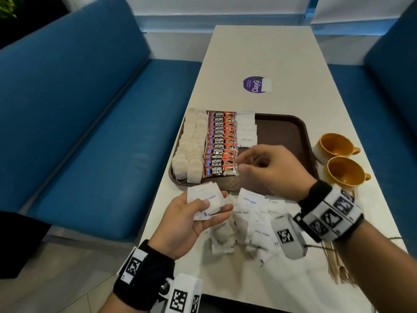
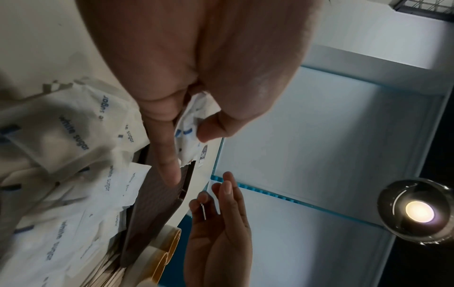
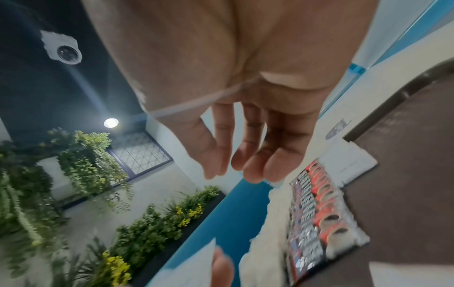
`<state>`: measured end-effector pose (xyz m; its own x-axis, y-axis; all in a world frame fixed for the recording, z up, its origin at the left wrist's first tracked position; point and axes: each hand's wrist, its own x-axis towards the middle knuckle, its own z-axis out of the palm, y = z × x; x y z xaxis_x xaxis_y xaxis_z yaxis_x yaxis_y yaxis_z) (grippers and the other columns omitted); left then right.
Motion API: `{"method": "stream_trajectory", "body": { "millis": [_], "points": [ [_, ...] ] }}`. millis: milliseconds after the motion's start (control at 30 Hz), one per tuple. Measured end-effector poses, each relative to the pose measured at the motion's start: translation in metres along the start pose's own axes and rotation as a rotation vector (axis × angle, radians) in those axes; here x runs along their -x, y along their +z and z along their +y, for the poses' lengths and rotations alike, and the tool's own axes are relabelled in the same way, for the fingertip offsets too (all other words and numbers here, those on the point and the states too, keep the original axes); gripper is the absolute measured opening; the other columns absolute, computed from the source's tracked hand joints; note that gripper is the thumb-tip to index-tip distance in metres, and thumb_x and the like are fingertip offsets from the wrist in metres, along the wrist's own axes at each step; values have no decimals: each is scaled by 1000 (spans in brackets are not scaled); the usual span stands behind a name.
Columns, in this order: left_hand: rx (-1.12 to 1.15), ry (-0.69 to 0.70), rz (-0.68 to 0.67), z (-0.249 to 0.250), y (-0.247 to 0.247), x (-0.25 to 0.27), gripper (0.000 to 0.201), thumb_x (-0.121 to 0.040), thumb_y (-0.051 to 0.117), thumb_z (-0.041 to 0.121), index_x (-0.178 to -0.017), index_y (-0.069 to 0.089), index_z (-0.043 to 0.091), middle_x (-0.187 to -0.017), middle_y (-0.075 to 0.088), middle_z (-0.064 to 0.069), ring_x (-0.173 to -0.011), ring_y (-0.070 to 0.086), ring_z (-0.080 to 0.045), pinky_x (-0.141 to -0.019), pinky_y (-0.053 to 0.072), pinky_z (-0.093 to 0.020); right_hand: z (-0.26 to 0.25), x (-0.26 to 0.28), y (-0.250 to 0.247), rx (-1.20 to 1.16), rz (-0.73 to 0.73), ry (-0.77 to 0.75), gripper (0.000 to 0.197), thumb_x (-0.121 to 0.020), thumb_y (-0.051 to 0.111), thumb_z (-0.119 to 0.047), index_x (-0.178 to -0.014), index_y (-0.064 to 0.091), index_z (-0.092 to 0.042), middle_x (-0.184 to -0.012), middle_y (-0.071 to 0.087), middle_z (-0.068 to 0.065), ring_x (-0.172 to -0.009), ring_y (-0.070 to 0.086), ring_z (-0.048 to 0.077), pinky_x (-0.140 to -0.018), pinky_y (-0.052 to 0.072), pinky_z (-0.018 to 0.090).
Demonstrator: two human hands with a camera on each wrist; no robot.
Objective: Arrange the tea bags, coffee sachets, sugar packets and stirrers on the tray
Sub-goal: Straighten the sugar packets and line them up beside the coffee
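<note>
Sugar packets (image 1: 206,203): small stack pinched in left hand (image 1: 191,222) at tray's (image 1: 282,132) 6 o'clock edge, prob staged to feed the sugar column (image 1: 247,129). Right hand (image 1: 268,168) hovers over tray, fingers relaxed, holding nothing. Loose pile (image 1: 255,231) lies at 5 o'clock. Tea bags (image 1: 191,150), coffee sachets (image 1: 222,143) already rowed. Stirrers (image 1: 336,265) off-tray, partly under right wrist. Two cups (image 1: 340,159) at 3 o'clock, clear of path.

Two orange cups (image 1: 335,145) (image 1: 345,171) lie tipped on their sides near the table's (image 1: 282,55) right edge, touching or nearly so. A round purple sticker (image 1: 255,84) sits at the tabletop's middle, farther back. Blue benches (image 1: 79,114) (image 1: 383,86) flank both long sides. Plants (image 3: 81,165), a window grille (image 3: 140,151), a ceiling lamp (image 2: 418,211) and a dome camera (image 3: 65,51) show in the wrist views.
</note>
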<state>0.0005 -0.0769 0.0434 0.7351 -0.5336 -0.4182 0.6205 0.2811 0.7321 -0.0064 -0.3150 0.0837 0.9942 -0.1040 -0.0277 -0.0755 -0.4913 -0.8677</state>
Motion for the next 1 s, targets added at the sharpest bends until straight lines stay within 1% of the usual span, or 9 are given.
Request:
{"method": "stream_trajectory", "body": {
  "millis": [100, 200, 333, 400, 500, 600, 767, 900, 1000],
  "points": [
    [-57, 27, -20, 1, -2, 7, 33, -102, 47, -4, -133, 58, -1, -125, 69, -26, -111, 68, -49, -92, 60, -48, -2, 31, 22, -108, -27, 1, 13, -87, 82, -23, -98, 77, -28, -87, 72, 4, -77, 67, 27, -77, 60, 43],
    [-110, 47, -26, 1, -1, 13, 34, -100, 53, 1, -134, 58, 2, -123, 70, -24, -107, 70, -47, -92, 60, -47, 2, 50, 43, -225, 20, 20, 13, -87, 82, -19, -95, 73, -25, -91, 71, 3, -82, 67, 31, -78, 60, 50],
    [-163, 68, -31, 2, 2, 19, 33, -96, 61, 5, -129, 63, 3, -118, 73, -23, -92, 73, -38, -84, 63, -40, 1, 62, 52, -318, 25, 11, 14, -87, 81, -12, -91, 71, -19, -90, 71, -4, -81, 71, 25, -77, 62, 43],
    [-190, 76, -16, 0, 3, 20, 34, -92, 66, 9, -126, 66, 3, -116, 74, -22, -86, 73, -34, -77, 63, -35, 0, 66, 51, -357, 5, 22, 12, -87, 80, -5, -91, 73, -14, -83, 74, 0, -75, 74, 26, -73, 62, 36],
    [-216, 94, 43, -4, 2, 20, 32, -89, 71, 11, -120, 69, 3, -110, 76, -19, -77, 72, -28, -68, 60, -29, -1, 72, 50, -387, 20, 21, 11, -85, 80, -1, -90, 77, -10, -79, 75, 9, -70, 74, 26, -72, 61, 31],
    [-245, 113, 112, -9, -1, 17, 34, -87, 77, 13, -118, 69, 1, -101, 76, -16, -71, 67, -26, -63, 57, -26, 0, 77, 51, -365, 55, 32, 13, -83, 82, -1, -88, 79, -12, -78, 75, 9, -71, 73, 23, -72, 60, 27],
    [-297, 138, 196, -13, -1, 14, 35, -82, 82, 16, -110, 66, 3, -86, 74, -13, -60, 62, -23, -53, 51, -26, 5, 78, 50, -358, 69, 80, 13, -80, 86, -6, -87, 80, -16, -77, 76, 7, -65, 70, 26, -68, 62, 36],
    [-330, 136, 224, -14, -1, 13, 30, -85, 81, 18, -107, 66, 4, -76, 70, -7, -55, 57, -22, -47, 47, -26, 4, 74, 47, -355, 58, 96, 19, -78, 87, -6, -93, 80, -16, -73, 76, 2, -60, 66, 19, -65, 57, 27],
    [-311, 128, 223, -14, 0, 11, 29, -86, 80, 22, -105, 67, 5, -75, 68, -8, -56, 56, -23, -47, 46, -27, 5, 71, 44, -316, 39, 100, 32, -77, 89, -10, -105, 79, -22, -70, 75, 5, -57, 67, 16, -66, 51, 17]
  ]
}}
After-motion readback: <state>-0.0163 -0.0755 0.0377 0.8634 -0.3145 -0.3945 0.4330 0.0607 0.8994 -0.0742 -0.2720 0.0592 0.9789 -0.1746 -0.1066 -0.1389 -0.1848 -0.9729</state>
